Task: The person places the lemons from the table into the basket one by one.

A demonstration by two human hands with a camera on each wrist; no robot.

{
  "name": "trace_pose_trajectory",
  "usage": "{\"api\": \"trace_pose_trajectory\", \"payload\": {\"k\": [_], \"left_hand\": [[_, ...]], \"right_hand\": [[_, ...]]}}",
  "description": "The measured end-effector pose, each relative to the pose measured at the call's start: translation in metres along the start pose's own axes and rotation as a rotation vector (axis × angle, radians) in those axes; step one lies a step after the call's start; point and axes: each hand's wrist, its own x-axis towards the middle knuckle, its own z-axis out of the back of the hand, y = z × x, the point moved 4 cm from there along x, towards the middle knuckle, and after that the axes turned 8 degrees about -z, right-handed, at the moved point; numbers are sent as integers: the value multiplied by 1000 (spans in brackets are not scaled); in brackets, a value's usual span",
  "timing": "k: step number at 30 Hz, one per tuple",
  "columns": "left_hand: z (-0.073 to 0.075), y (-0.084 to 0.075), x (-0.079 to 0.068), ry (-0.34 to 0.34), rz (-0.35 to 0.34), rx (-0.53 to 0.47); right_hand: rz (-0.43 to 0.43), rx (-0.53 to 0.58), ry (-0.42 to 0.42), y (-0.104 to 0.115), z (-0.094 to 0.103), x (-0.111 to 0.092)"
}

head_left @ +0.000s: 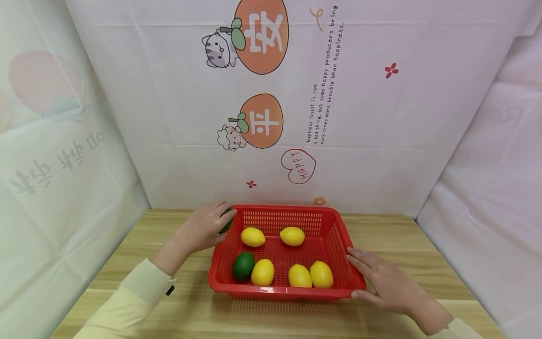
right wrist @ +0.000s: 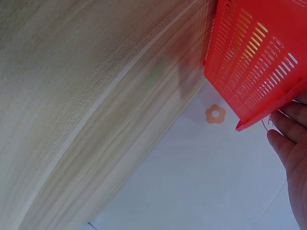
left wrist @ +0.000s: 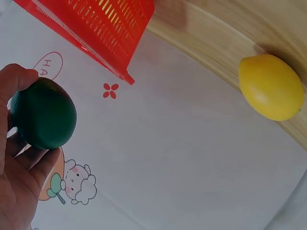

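My left hand holds a dark green avocado with thumb and fingers around it, just above the left rim of a red plastic basket. In the basket lie several yellow lemons and another dark green avocado at the front left. At the basket's right side, my right hand rests its fairly straight fingers on the rim, the thumb by the front corner. One more lemon sits on the wood outside the basket in the left wrist view; I cannot see it in the head view.
The basket stands on a wood-grain table. Behind it rises a white printed cloth. White cloth sides close in the table on the left and right.
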Motion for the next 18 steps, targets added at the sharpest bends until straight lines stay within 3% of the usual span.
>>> {"api": "trace_pose_trajectory", "payload": {"k": [10, 18], "left_hand": [[-10, -8, 10, 6, -43, -6], [-14, -14, 18, 69, -50, -43]], "right_hand": [[6, 4, -1, 0, -1, 0], [12, 0, -10, 1, 0, 1]]}}
